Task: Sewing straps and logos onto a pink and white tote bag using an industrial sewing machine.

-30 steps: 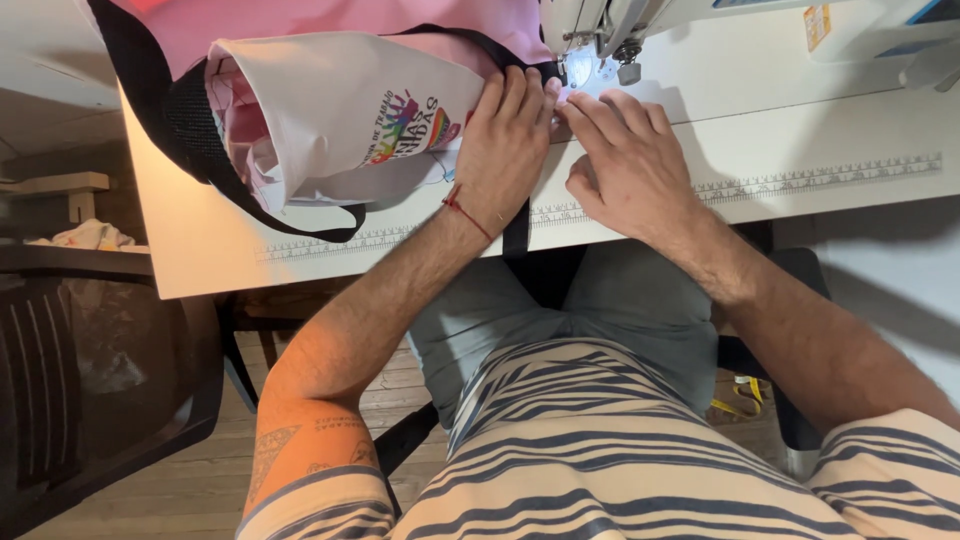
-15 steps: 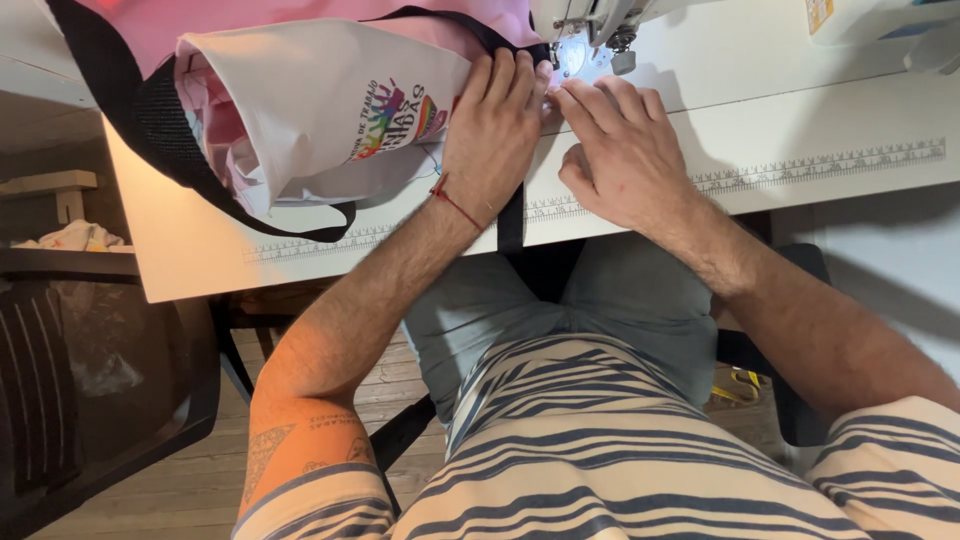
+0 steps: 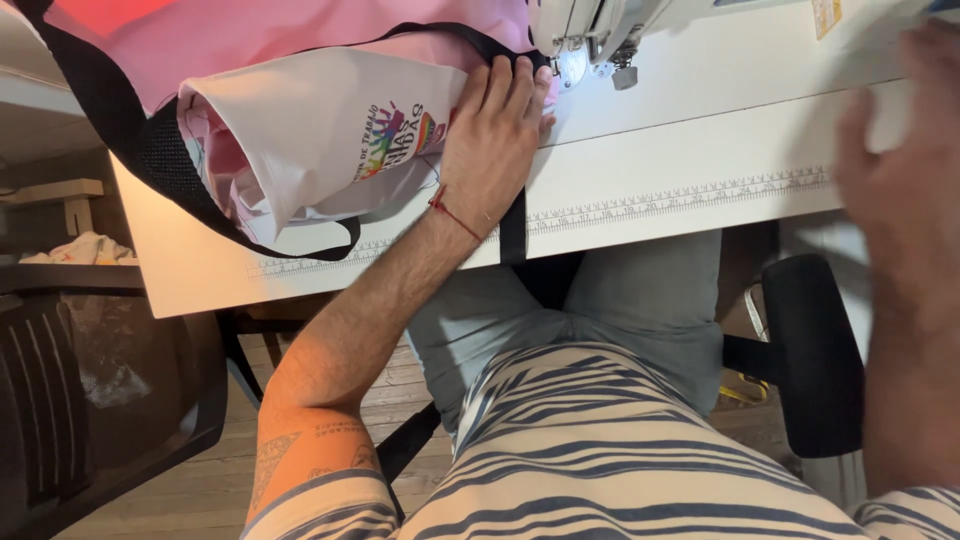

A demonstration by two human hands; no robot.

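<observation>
- Worktop (image 3: 700,130): white surface under both hands, with a printed ruler strip (image 3: 680,195) running along its near edge, just on the person's side of the left hand.
- Pink fabric (image 3: 250,40): spread across the worktop beyond and to the left of the left hand; edged with black binding (image 3: 120,130) that loops round on the left.
- White fabric piece (image 3: 320,130): rolled over, carrying a multicoloured print; it lies directly to the left of the left hand and partly beneath its palm.
- Right hand (image 3: 905,180): raised above the worktop's right end, well apart from the fabric; blurred, fingers spread, holding nothing visible.
- Left hand (image 3: 495,135): flat, palm down, fingers extended and pressing the fabric; not clamped on anything. A red cord (image 3: 455,212) circles the wrist.
- Sewing machine head (image 3: 590,35): just beyond the left fingertips; the presser foot area stands immediately right of them.
- Black strap (image 3: 512,225): emerges from under the left wrist and hangs over the worktop edge.
</observation>
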